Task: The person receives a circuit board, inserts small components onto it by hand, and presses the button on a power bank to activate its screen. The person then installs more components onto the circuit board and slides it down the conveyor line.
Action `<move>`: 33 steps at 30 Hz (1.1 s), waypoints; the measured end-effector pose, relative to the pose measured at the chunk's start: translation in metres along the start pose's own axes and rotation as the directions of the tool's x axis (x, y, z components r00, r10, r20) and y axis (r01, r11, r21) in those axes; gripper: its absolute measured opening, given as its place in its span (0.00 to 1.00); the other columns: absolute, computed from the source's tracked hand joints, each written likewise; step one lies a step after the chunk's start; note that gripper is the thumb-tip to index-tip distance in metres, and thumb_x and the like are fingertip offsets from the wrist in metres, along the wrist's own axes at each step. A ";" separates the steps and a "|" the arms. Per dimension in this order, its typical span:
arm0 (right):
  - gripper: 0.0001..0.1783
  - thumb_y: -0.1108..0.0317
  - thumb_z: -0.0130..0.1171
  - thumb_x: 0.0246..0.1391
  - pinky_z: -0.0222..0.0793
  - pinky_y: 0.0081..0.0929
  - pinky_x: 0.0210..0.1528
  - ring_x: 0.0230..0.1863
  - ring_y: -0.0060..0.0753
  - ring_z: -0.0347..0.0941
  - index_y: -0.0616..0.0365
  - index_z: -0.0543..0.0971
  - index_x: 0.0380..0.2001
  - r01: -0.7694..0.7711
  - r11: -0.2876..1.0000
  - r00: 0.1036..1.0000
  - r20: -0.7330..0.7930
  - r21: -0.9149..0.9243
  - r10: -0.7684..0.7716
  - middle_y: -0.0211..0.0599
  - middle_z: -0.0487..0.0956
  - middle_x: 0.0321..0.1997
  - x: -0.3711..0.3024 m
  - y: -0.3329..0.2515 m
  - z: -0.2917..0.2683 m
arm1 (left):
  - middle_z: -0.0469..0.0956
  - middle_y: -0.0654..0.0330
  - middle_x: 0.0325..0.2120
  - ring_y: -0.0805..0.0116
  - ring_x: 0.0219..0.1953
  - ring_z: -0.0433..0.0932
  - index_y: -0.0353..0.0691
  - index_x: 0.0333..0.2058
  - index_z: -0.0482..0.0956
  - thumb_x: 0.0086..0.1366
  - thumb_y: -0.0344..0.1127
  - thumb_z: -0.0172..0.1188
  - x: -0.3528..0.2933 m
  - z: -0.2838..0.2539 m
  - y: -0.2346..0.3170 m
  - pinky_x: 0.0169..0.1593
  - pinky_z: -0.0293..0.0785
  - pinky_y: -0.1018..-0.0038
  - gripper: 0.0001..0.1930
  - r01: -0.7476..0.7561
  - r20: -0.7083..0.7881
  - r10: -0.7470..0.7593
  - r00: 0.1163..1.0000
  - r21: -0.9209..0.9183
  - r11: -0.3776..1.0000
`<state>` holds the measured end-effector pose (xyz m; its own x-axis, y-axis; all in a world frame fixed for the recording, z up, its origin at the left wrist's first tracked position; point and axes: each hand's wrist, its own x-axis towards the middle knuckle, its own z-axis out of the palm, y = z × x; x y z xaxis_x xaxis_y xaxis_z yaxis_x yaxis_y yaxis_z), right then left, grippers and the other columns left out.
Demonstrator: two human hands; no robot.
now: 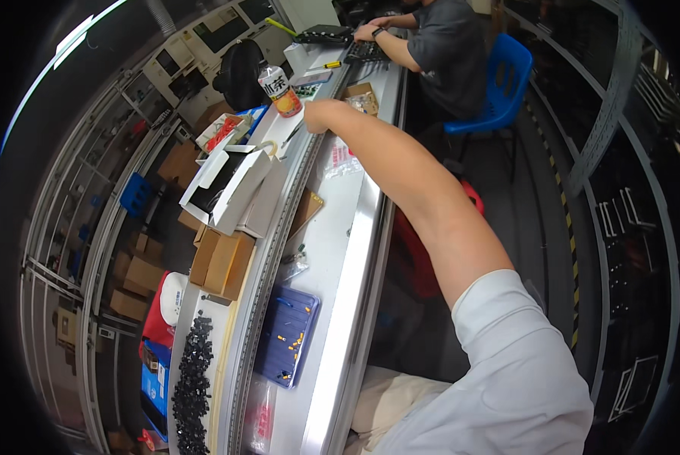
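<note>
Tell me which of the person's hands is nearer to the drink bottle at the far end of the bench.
Right. The right hand is stretched out along the bench and sits just right of the drink bottle, close beside it. The left hand is not in view, so only the right can be placed.

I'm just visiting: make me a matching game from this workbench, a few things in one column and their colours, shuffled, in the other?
Things:
1. tray holding small yellow bits
2. heap of small parts at the bench's near left
3. chair beside the co-worker
4. open box

Colours:
A. white
B. bright blue
C. black
D. dark blue-purple

Pairs: 1-D, 2-C, 3-B, 4-A
</note>
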<state>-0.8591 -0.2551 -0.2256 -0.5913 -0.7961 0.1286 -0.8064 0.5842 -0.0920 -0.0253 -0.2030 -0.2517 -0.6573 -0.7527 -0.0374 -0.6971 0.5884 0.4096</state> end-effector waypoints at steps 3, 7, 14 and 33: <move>0.20 0.53 0.63 0.52 0.78 0.40 0.39 0.32 0.44 0.78 0.57 0.87 0.38 0.287 0.958 0.911 0.301 0.022 -0.280 0.38 0.85 0.35 -0.039 -0.041 -0.014 | 0.80 0.50 0.48 0.53 0.48 0.79 0.35 0.47 0.81 0.61 0.25 0.56 0.010 -0.016 -0.015 0.54 0.74 0.66 0.15 -0.178 0.012 0.178 0.984 0.023 0.984; 0.23 0.49 0.61 0.57 0.78 0.37 0.44 0.39 0.38 0.79 0.57 0.85 0.44 0.654 0.706 0.598 0.387 0.271 -0.702 0.37 0.85 0.39 -0.134 -0.160 -0.007 | 0.79 0.47 0.51 0.52 0.52 0.77 0.33 0.52 0.78 0.64 0.24 0.56 0.021 0.001 0.035 0.58 0.73 0.65 0.17 -0.050 0.079 0.053 0.995 -0.041 0.998; 0.08 0.67 0.60 0.49 0.77 0.40 0.33 0.26 0.44 0.77 0.59 0.84 0.27 0.936 -0.193 -0.158 -0.138 0.295 -0.978 0.44 0.83 0.27 -0.317 -0.352 0.055 | 0.82 0.56 0.35 0.56 0.32 0.79 0.36 0.53 0.79 0.52 0.25 0.63 0.098 0.092 0.123 0.38 0.76 0.67 0.26 -0.433 -0.594 0.458 0.661 0.197 0.880; 0.09 0.70 0.51 0.60 0.67 0.38 0.48 0.42 0.44 0.70 0.59 0.75 0.42 0.859 -0.351 -0.200 -0.386 0.372 -0.901 0.42 0.73 0.43 -0.325 -0.405 0.111 | 0.81 0.50 0.34 0.54 0.34 0.79 0.36 0.44 0.82 0.58 0.29 0.66 0.016 0.053 -0.035 0.42 0.76 0.66 0.14 -0.025 -0.119 0.035 0.992 0.082 0.996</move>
<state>-0.3405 -0.2506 -0.3400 0.8453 -0.3057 0.4382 -0.2263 -0.9478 -0.2247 -0.0263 -0.2198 -0.3153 -0.6424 -0.7615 0.0861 -0.7013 0.6294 0.3347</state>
